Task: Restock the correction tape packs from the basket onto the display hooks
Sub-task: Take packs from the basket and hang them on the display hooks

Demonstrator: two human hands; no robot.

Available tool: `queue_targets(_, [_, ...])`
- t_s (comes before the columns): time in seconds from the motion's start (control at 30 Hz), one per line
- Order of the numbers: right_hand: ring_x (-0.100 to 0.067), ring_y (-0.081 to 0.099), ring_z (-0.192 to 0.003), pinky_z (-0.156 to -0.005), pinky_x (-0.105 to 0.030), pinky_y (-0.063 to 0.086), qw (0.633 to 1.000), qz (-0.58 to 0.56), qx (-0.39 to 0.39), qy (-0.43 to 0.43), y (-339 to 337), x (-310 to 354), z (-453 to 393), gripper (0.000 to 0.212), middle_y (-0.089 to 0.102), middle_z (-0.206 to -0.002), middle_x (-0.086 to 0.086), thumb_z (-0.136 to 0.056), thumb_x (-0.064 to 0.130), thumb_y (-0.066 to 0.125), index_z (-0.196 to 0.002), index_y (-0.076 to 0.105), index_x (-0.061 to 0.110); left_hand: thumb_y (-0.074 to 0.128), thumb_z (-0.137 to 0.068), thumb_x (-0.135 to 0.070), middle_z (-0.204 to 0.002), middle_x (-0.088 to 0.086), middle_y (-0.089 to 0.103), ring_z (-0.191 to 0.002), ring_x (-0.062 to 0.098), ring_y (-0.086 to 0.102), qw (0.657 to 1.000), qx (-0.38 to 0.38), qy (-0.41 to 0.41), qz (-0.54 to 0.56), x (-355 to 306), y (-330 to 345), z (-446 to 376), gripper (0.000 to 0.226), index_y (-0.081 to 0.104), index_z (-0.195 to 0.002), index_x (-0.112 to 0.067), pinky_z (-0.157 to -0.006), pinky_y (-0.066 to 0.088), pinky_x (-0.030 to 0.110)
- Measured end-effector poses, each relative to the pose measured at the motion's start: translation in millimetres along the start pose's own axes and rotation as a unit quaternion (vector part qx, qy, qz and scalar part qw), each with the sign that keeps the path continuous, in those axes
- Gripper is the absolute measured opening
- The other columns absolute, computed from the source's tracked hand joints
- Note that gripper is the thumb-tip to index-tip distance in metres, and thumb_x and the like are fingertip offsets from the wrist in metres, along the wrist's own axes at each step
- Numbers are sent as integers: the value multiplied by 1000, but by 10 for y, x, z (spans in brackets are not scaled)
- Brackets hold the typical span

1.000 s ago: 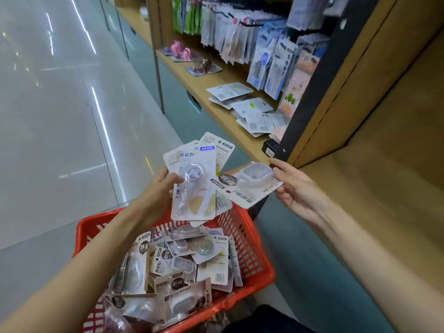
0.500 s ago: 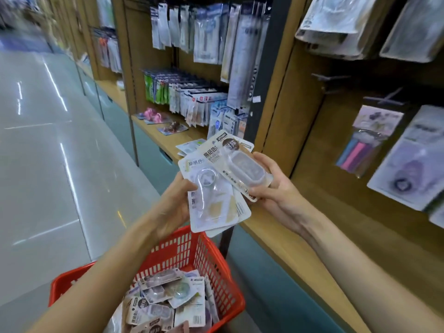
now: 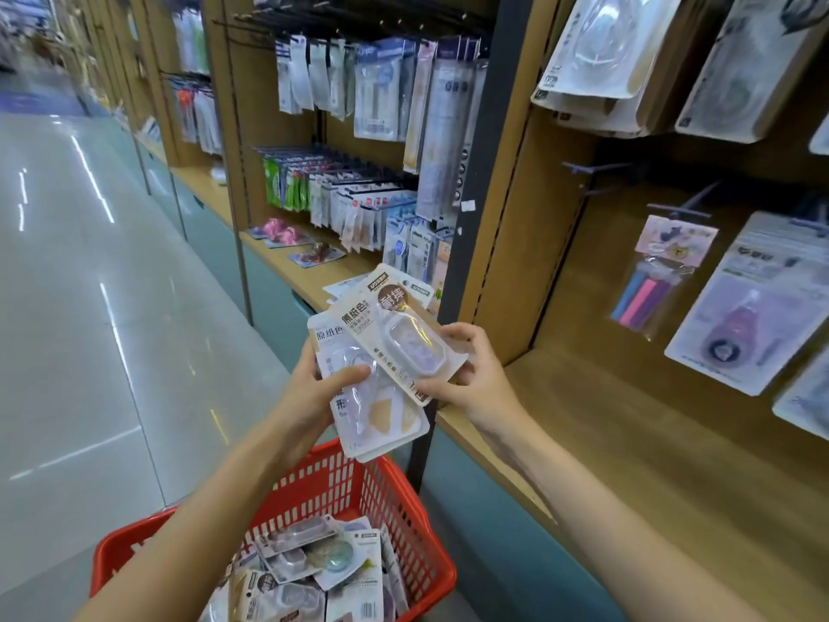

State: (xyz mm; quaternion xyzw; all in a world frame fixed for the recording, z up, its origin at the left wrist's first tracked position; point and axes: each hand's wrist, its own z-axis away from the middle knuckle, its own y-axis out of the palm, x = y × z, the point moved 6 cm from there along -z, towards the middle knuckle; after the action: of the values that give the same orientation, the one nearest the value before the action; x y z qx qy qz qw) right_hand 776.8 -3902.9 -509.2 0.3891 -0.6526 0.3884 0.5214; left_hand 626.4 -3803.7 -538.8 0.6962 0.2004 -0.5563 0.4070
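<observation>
1. I see my left hand [image 3: 314, 388] closed around a fanned stack of correction tape packs [image 3: 374, 406], thumb pressed across the clear blister of the front one, fingers hidden behind the cards.
2. My right hand [image 3: 466, 379] pinches a single top pack [image 3: 394, 334] by its right and lower edges, thumb at the bottom, fingers curled over the right side; this pack lies tilted over the upper part of the stack.
3. The top pack is a beige-white card with dark printed characters, a brown round badge near its top, and a clear rounded-rectangle blister holding a pale tape body.
4. The front pack in the stack is a white card with a longer, teardrop-shaped clear blister and tan patches near its lower end.
5. Both hands hold the packs above the far rim of the red basket [image 3: 417, 523], which sits near me, low in the scene, with more packs piled loosely inside.
6. To the right, bare display hooks [image 3: 596, 170] jut from the wooden back panel, with hanging tape packs [image 3: 753, 303] further right.
</observation>
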Motion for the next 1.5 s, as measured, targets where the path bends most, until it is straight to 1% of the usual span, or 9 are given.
queue_targets(0.1, [2,64,-87,-70,-15,50,997,32,-56,-43,-256,355,65,47,61,-105,3,-70,2,78,-107,51,13,65,-77,-7,-109,-1,69,-95,22,68,999,16,48,-11,-370,272,-82,47,50,-114,-32,-78,57,41])
queue_targets(0.3, [-16,60,-97,-87,-35,48,987,41,-131,-87,-825,1123,412,43,62,-98,1,-60,40,75,-93,57,20,71,-71,-16,-117,-1,64,-103,16,64,983,113,134,-47,-1043,1252,-88,60,44,-124,-29,-84,55,35])
queue_targets(0.6, [-28,65,-95,-80,-44,57,964,191,-131,-134,-1636,2315,1057,58,60,-104,-14,-77,18,75,-117,43,45,71,-78,-14,-110,-8,65,-95,3,65,952,178,240,-65,-1705,2394,66,47,47,-113,-32,-71,53,18])
queue_targets(0.73, [-26,60,-104,-88,-53,51,882,161,-350,-271,-2348,2707,1346,45,55,-117,-13,-84,23,68,-113,44,48,66,-82,-10,-100,-15,65,-87,-2,66,941,203,267,-49,-1936,2646,60,44,45,-112,-34,-64,52,13])
queue_targets(0.83, [-12,50,-118,-100,-40,46,798,190,-466,-331,-2698,2836,1556,43,47,-132,2,-85,30,62,-121,43,42,67,-77,-14,-103,-15,66,-91,1,67,930,235,278,-49,-2015,2892,73,52,43,-120,-32,-68,55,17])
queue_targets(0.9, [1,47,-113,-95,-17,44,791,224,-474,-316,-2805,2865,1536,44,44,-135,4,-90,20,59,-129,42,30,68,-75,-16,-109,-10,66,-95,5,66,925,254,276,-50,-2006,3066,70,57,43,-124,-31,-74,56,20])
queue_targets(1.13, [6,35,-122,-94,-5,32,810,265,-444,-276,-2947,2965,1467,51,40,-133,20,-92,18,58,-138,40,28,71,-71,-20,-113,0,66,-97,13,67,924,286,251,-26,-1891,3435,19,60,45,-125,-24,-72,55,23])
queue_targets(1.3, [-6,40,-130,-110,-38,36,818,273,-432,-263,-3005,2869,1535,49,44,-137,14,-91,18,58,-137,43,26,70,-71,-20,-110,-2,67,-93,13,68,925,296,238,-16,-1813,3515,-5,59,45,-124,-25,-68,55,23])
queue_targets(1.5, [-18,38,-132,-101,-24,30,771,366,-493,-170,-3212,2992,1277,49,43,-143,-7,-94,12,53,-141,39,15,70,-69,-22,-111,-3,67,-98,15,67,927,296,228,-30,-1771,3526,-6,56,47,-120,-29,-78,55,33])
